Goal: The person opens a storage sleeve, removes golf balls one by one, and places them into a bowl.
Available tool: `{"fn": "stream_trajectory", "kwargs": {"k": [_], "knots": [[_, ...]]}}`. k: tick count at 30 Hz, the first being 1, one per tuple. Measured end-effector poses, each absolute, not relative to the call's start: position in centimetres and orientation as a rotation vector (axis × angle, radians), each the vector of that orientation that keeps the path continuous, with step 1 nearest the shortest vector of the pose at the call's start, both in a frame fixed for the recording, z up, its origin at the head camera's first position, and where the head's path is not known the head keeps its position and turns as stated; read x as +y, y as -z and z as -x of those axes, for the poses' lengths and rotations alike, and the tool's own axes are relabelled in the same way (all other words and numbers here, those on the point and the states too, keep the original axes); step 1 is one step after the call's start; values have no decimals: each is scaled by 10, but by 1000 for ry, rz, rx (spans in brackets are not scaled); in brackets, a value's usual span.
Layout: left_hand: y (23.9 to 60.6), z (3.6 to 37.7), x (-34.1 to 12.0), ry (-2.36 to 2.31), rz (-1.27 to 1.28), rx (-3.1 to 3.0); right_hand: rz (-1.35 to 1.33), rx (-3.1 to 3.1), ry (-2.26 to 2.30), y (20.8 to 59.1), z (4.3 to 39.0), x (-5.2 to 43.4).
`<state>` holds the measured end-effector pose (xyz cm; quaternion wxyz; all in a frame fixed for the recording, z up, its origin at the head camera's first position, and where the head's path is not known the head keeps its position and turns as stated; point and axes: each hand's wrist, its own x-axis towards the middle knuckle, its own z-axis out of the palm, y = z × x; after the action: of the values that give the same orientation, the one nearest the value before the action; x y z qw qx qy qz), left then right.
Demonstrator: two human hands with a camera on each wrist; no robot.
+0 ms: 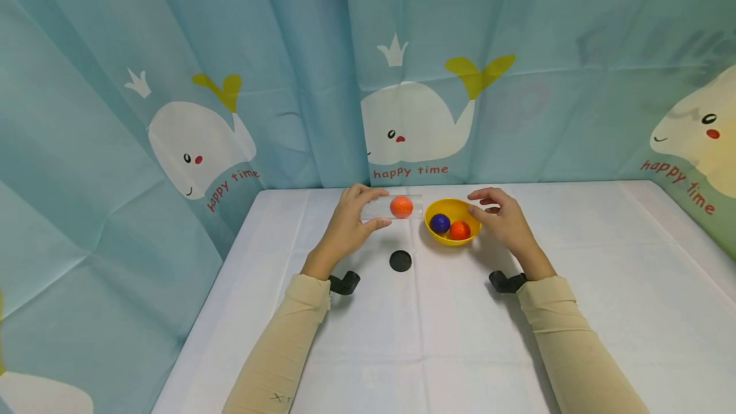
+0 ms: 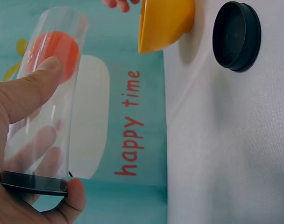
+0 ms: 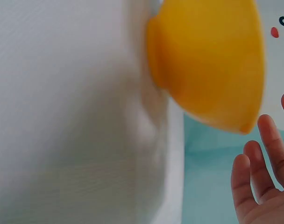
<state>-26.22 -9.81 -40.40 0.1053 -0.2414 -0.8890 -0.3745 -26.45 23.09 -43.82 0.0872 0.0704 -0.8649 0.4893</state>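
My left hand (image 1: pixel 352 216) grips a clear tube (image 2: pixel 53 116) with a black cap on its lower end. Inside the tube is an orange ball (image 1: pixel 401 207), close to the uncapped end. In the head view the tube lies roughly level, that end pointing right toward a yellow bowl (image 1: pixel 452 243). A blue ball (image 1: pixel 439 223) and a red-orange ball (image 1: pixel 460 230) sit in the bowl. At the bowl's right rim is my right hand (image 1: pixel 501 219), its fingers loosely bent and holding nothing; the right wrist view shows its fingertips (image 3: pixel 268 125) just beside the rim.
A loose black lid (image 1: pixel 400 260) lies on the white tablecloth (image 1: pixel 379 337), nearer to me than the tube and bowl. Behind the table's far edge hangs a blue-green curtain (image 1: pixel 322 82) with whale prints. Black wrist cameras (image 1: pixel 345 283) are strapped to both wrists.
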Motion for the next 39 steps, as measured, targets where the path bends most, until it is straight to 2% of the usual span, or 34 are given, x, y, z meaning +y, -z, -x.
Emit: {"fn": "stream_trajectory", "kwargs": {"k": [20,39], "knots": [[405,262,-97,1075,731,-2645,-430,-2589,-1506,424,260,202],[401,257,-93,1021,785,-2620,-534,-2641,-1577,427,256,182]]}}
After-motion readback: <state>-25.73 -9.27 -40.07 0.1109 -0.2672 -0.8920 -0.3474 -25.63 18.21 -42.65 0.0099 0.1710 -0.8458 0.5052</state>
